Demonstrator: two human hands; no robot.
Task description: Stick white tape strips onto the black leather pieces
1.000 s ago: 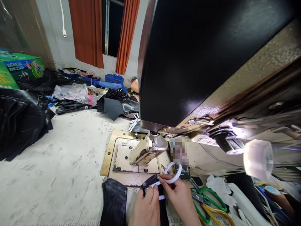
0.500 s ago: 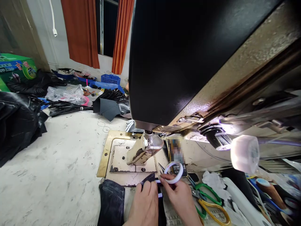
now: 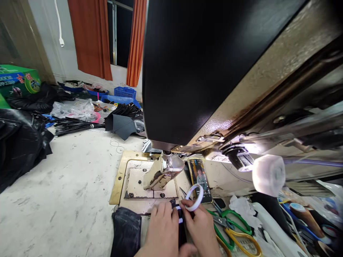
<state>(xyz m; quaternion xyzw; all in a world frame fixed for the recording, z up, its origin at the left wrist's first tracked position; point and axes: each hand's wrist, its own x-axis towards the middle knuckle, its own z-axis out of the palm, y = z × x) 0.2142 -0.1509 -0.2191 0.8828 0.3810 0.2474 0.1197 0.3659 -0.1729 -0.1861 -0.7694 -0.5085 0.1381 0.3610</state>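
Both hands slid closer together vs 1 s ago. Left hand presses black strip flat, just below presser foot; right hand pinches tape roll. Risk: tape may go on crooked if strip shifts; scissors sit close.

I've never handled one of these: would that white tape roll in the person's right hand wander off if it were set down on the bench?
Probably, if set on edge: the white tape roll is a thin open ring, so it could roll or tip. Laid flat it should stay. It looks light, since the right hand holds it up by fingertips alone. The left hand presses the black strip, which seems limp.
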